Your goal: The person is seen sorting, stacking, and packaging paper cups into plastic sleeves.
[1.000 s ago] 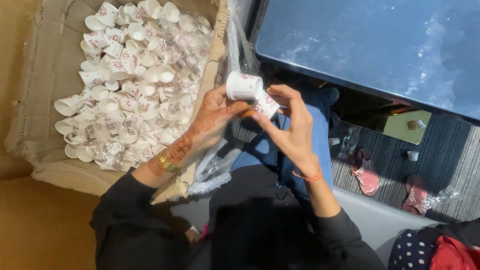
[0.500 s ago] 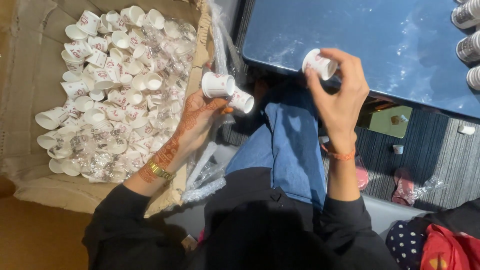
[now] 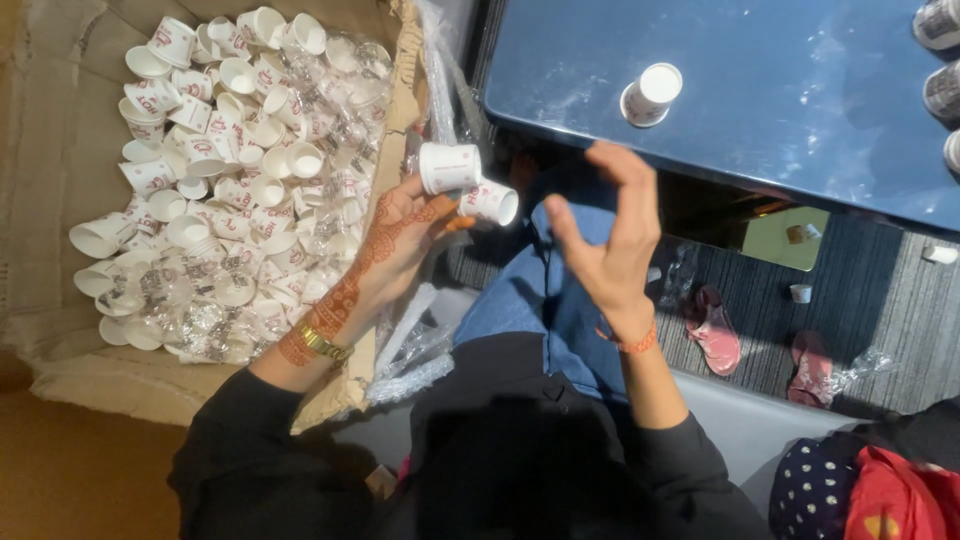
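Above the lap, the left hand [image 3: 400, 235] has its fingers closed around two small paper cups [image 3: 465, 180], lying sideways just beside the box [image 3: 60, 120] heaped with loose cups. The right hand [image 3: 605, 250] hovers empty nearby, fingers apart and curled. One cup [image 3: 650, 93] stands alone, upright, on the blue table [image 3: 780, 110], well apart from both hands.

The person wears a black top with long sleeves and blue jeans [image 3: 545, 300]. The left hand [image 3: 395, 235] carries reddish-brown henna patterns, with a gold bracelet [image 3: 322, 343] at the wrist. The right hand [image 3: 605, 250] has an orange thread band [image 3: 630, 343] at its wrist.
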